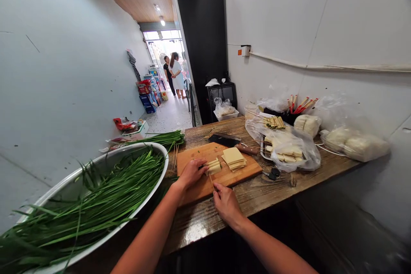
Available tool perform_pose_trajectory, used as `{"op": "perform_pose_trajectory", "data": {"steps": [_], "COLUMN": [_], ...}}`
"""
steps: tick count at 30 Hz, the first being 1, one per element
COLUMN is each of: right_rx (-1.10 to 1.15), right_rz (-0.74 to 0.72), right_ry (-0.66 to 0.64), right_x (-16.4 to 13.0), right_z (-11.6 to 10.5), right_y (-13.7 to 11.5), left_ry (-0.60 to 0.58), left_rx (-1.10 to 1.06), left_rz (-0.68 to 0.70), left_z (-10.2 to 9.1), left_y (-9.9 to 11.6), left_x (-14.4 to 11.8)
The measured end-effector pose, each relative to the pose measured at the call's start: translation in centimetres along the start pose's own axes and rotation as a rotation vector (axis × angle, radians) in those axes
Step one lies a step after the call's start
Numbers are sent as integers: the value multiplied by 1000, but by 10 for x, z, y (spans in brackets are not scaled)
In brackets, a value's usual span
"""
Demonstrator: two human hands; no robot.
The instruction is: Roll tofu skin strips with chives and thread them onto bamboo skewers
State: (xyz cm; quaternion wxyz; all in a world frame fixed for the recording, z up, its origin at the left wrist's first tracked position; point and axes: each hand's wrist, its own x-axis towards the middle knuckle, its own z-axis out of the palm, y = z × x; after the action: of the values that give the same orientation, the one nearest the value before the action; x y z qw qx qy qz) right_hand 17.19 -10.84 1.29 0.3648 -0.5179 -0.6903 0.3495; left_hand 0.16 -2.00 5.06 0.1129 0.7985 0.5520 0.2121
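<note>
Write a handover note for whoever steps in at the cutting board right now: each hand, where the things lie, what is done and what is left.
Left hand: pressing down on rolled tofu-skin pieces on the cutting board.
Right hand: pinching a thin bamboo skewer whose tip points into those rolls.
Flat tofu-skin sheets are stacked beside the rolls; the cleaver lies at the board's far edge.
Chives fill the big metal basin on the left.
Done: finished skewers appear to sit in the bagged tray to the right.
Left: the stacked sheets are not yet rolled or skewered.
</note>
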Motion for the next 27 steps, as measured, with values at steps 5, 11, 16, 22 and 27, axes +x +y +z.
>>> {"op": "perform_pose_trajectory", "data": {"steps": [5, 11, 16, 22, 27], "right_rx": [-143, -311, -395, -420, -461], "right_rz": [-51, -87, -81, -88, -105], "right_ry": [14, -18, -33, -92, -162], "right_x": [8, 34, 53, 60, 56], "right_z": [11, 33, 52, 62, 59], "right_y": [-8, -39, -63, -70, -67], "left_ry": [294, 279, 329, 187, 169], "left_rx": [52, 319, 341, 177, 90], "left_rz": [-149, -262, -256, -310, -237], "left_z": [-12, -1, 8, 2, 5], "left_y": [-4, -19, -29, -18, -12], "left_x": [-22, -55, -75, -85, -84]}}
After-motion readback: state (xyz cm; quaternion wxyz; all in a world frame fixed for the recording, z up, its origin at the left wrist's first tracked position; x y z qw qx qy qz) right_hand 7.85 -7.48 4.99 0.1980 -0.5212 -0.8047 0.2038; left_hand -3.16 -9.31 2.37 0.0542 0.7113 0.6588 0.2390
